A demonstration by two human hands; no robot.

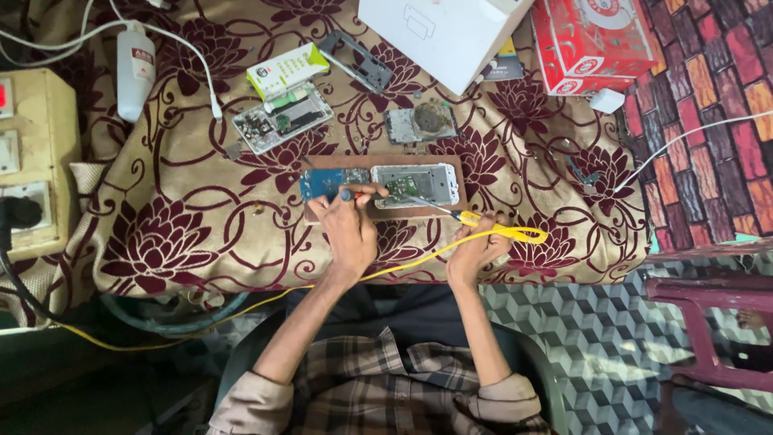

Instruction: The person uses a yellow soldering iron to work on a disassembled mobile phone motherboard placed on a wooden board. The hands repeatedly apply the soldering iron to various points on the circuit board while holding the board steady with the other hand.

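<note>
An opened phone (415,184) lies on a brown wooden board (322,163), with a blue circuit part (324,182) at its left. My left hand (348,229) holds a small blue-tipped tool (348,194) at the phone's left edge. My right hand (477,248) grips a yellow-handled soldering iron (503,232); its metal tip (427,204) reaches up-left onto the phone's lower edge. The iron's yellow cord (266,300) runs left off the table.
A floral maroon cloth (185,209) covers the table. On it lie another dismantled phone (282,119), a phone frame (357,60), a white bottle (135,68), a white box (439,32) and a red box (592,36). A beige switchboard (28,161) stands left, a maroon stool (708,322) right.
</note>
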